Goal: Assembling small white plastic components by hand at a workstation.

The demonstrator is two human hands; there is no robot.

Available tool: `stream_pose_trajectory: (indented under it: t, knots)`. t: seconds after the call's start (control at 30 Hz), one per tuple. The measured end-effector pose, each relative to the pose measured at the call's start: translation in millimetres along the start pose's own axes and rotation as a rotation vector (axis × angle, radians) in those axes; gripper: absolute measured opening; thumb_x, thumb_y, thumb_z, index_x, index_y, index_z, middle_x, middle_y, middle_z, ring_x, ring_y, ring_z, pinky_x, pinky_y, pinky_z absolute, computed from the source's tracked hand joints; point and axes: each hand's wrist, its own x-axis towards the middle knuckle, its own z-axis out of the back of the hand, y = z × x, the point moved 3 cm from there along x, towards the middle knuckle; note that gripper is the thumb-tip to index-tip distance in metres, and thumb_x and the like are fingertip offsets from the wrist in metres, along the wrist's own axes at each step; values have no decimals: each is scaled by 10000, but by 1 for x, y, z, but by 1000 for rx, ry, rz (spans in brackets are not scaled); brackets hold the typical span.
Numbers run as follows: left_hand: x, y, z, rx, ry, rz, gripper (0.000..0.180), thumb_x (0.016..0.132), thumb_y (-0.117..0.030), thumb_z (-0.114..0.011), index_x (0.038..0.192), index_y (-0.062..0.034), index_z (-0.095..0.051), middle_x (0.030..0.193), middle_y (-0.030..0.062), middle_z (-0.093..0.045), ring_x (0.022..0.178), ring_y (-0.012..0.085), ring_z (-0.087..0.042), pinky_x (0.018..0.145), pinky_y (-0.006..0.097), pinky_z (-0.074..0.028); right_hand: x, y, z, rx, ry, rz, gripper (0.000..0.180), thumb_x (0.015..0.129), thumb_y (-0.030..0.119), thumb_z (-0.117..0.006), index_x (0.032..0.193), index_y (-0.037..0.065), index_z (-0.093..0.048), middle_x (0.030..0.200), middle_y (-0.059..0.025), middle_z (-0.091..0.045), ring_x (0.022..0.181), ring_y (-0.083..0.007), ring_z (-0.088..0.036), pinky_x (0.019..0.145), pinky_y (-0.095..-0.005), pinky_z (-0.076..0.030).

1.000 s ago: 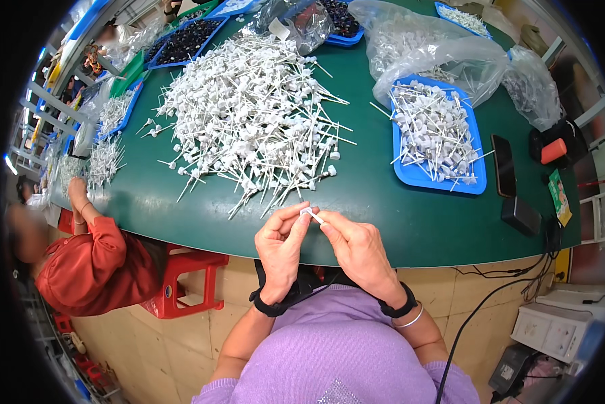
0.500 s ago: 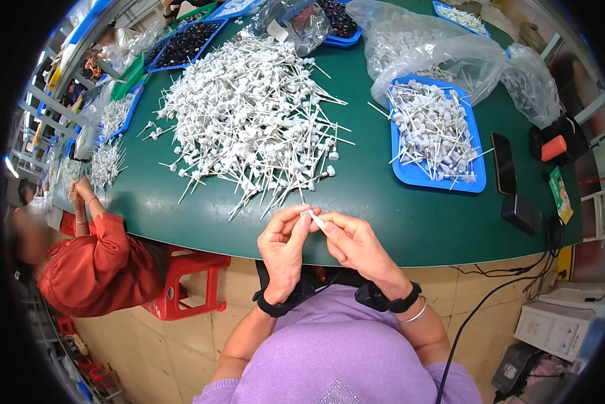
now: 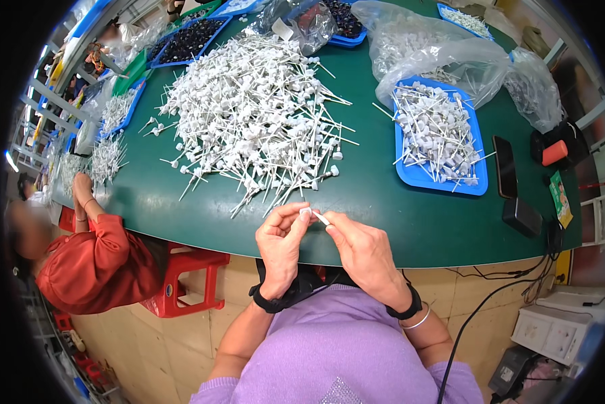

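Near the front edge of the table, my left hand (image 3: pixel 280 246) pinches a small white plastic part (image 3: pixel 306 211) between thumb and fingertips. My right hand (image 3: pixel 366 252) is closed on a short, narrow white piece (image 3: pixel 321 217), whose tip points at that part. Whether the two touch is too small to tell. Just beyond my hands lies a large pile of white plastic heads with thin stems (image 3: pixel 248 121). More such pieces fill a blue tray (image 3: pixel 474 183) on the right.
A clear plastic bag (image 3: pixel 478 60) slumps behind the tray. A phone (image 3: pixel 504 167) and a black box (image 3: pixel 522 217) lie at right, near cables. Trays of dark pieces (image 3: pixel 188 42) stand at the back. A person in a red top (image 3: pixel 90 266) sits at left beside a red stool (image 3: pixel 193 276).
My right hand has turned and drawn slightly right, so the narrow white piece sits a little apart from my left fingertips. My left hand has barely moved.
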Motion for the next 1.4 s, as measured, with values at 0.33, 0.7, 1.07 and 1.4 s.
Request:
stream_pose_trajectory:
  t: [0.33,0.7,1.07,1.4]
  knots:
    - [-4,-3,-4,36,-48,-35,165,950,3,-639,1112,30,-652,1002,127,-732,930,132,-691,846,252,-538,-2,3,-9,-154,37,-10,166,956,106,-601,1116,66,-588,735,-165,-624,640,-381,-642,518,-461,-491]
    - [-8,-2,-15,206,-31,-140,159,934,16,-649,1091,18,-669,997,97,-728,929,116,-684,821,239,-538,-5,-2,-1,-100,30,-53,175,962,96,-580,1130,48,-582,756,-188,-648,664,-398,-652,540,-487,-495]
    - [7,-23,-55,515,213,-208,187,890,-21,-694,1075,7,-704,917,81,-745,890,143,-720,757,265,-551,-16,-13,63,-1,-35,-144,168,966,106,-594,1111,25,-614,738,-223,-627,677,-412,-643,555,-481,-460]
    - [105,-47,-102,952,311,-406,149,855,-94,-717,983,-19,-729,848,88,-718,817,167,-647,713,302,-507,-46,-47,103,-29,-201,-408,208,992,115,-576,1162,22,-650,618,-133,-548,508,-227,-548,514,-370,-429]
